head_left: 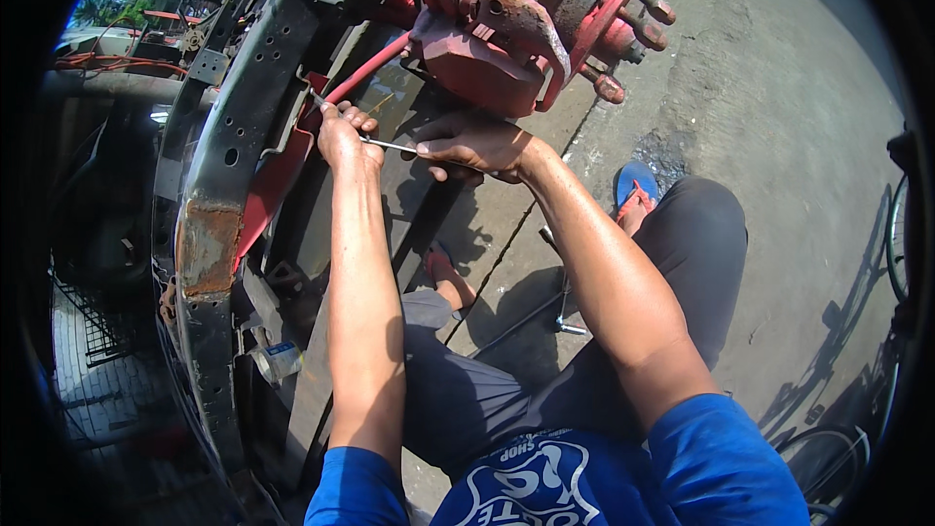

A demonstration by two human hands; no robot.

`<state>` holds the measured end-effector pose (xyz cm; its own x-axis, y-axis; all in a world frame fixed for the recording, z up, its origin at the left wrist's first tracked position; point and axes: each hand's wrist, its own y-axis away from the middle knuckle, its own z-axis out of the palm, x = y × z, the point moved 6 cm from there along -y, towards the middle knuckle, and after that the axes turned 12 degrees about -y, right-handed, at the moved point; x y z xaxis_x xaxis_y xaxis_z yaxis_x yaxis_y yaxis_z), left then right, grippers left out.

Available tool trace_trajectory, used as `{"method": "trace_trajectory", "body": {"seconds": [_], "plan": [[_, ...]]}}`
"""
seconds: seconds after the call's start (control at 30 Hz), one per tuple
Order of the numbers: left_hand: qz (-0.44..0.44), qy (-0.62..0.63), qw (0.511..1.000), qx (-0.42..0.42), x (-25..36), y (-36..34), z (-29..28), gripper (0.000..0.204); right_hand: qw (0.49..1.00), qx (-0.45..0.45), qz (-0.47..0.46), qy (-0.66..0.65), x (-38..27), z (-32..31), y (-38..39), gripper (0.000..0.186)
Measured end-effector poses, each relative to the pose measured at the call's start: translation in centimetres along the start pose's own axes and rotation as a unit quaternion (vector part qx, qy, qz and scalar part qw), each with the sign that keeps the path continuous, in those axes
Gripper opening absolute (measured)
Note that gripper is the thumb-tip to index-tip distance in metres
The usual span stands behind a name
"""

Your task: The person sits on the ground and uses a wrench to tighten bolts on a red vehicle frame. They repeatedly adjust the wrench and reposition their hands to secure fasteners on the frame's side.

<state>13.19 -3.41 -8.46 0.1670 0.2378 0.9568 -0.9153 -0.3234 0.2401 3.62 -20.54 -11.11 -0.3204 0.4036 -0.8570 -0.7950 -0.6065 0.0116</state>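
Head view. Slim metal rod (392,145) — is spanning the space between both hands, below the red hub assembly (477,68). Left hand (347,136): fingers are curling snugly around the rod, near the red bar (368,70). Right hand (479,144): thumb and fingers are pinching the rod toward its right end, partly in shadow. Black frame rail (255,88), pierced with holes: is curving down the left side, carrying a rusty patch (209,248). Red plate (261,206): is sitting beside the rail. Concrete floor (779,127): is bearing a chrome tool (571,328) — and a blue sandal (638,182), worn on the person's foot.
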Motion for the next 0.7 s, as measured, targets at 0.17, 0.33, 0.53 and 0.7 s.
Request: {"method": "trace_trajectory", "body": {"seconds": [0.17,0.33,0.53,0.7], "plan": [[-0.022,0.017,0.997,-0.077,0.4,-0.1,-1.7,0.035,0.999,-0.004,0.003,-0.032,1.7,2.4,-0.6,0.026],[-0.008,-0.049,0.992,-0.12,1.1,-0.3,-3.5,0.031,0.996,0.033,0.007,-0.081,4.9,5.3,-1.2,0.034],[-0.03,0.03,0.993,-0.11,1.0,0.3,-1.8,0.03,0.999,0.014,0.038,-0.009,1.1,2.4,-0.6,0.037],[-0.003,0.004,0.998,-0.055,0.1,1.2,-1.4,0.033,0.998,0.036,0.045,-0.015,2.0,1.3,-0.5,0.035]]}}
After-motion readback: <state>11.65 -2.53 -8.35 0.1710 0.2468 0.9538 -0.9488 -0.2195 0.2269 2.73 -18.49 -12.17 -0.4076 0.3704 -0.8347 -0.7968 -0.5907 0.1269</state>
